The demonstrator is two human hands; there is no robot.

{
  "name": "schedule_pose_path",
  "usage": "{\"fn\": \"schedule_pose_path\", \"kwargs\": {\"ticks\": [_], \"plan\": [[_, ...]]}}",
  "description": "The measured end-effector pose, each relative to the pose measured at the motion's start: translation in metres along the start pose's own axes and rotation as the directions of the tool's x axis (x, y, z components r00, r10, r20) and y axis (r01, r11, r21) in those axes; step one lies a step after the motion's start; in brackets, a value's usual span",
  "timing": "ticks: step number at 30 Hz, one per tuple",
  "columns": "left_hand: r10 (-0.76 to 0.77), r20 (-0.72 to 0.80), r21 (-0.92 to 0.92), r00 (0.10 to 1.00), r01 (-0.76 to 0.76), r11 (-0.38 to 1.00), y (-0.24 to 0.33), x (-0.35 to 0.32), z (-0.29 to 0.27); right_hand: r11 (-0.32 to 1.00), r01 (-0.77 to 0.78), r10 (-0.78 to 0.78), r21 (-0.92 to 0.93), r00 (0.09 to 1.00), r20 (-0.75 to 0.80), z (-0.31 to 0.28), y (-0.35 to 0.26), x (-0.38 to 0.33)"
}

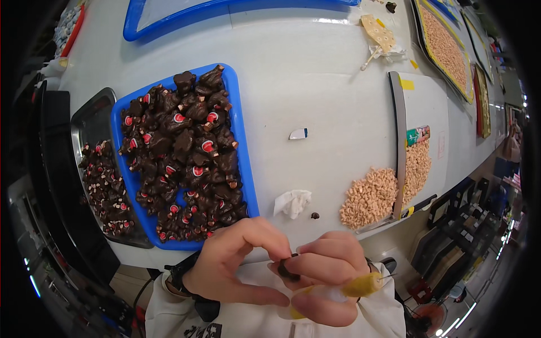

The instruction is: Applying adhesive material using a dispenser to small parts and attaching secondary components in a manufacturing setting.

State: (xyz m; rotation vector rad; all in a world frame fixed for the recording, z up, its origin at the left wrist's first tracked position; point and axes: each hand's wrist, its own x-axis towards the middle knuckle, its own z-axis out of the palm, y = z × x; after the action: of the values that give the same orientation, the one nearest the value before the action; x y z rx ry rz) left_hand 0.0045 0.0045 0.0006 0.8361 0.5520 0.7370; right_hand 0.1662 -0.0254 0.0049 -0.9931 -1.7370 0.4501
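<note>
Close to my body, a small dark brown piece [289,269] is held between both hands, mostly covered by fingers. My left hand [242,265] curls around from the left, its index fingertip on the piece and its thumb stretched below. My right hand [329,265] pinches the piece from the right. A yellow-handled tool with a thin needle-like tip [363,285] is also in the right hand, its point facing right. Left of the hands, a blue tray [246,180] holds many glossy dark brown figures [183,143] with red-and-white round spots.
A metal tray [84,121] with smaller dark pieces stands left of the blue tray. A crumpled white tissue [294,203] and a dark crumb [315,216] lie beyond my hands. At right, small pinkish pieces [369,197] are heaped against a grey-edged board [396,124]. Another blue tray [132,22] lies far back.
</note>
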Motion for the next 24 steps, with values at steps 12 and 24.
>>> {"fn": "schedule_pose_path", "kwargs": {"ticks": [12, 24], "plan": [[-0.155, -0.154, -0.284, 0.976, 0.107, 0.953, 0.001, -0.007, 0.008, 0.995, -0.052, 0.055, -0.086, 0.998, 0.036, -0.026, -0.010, -0.001], [-0.064, 0.099, -0.198, 0.993, 0.082, 0.977, -0.009, -0.007, -0.002, 0.949, -0.043, -0.009, 0.312, 0.986, 0.164, -0.058, -0.011, 0.025]]}}
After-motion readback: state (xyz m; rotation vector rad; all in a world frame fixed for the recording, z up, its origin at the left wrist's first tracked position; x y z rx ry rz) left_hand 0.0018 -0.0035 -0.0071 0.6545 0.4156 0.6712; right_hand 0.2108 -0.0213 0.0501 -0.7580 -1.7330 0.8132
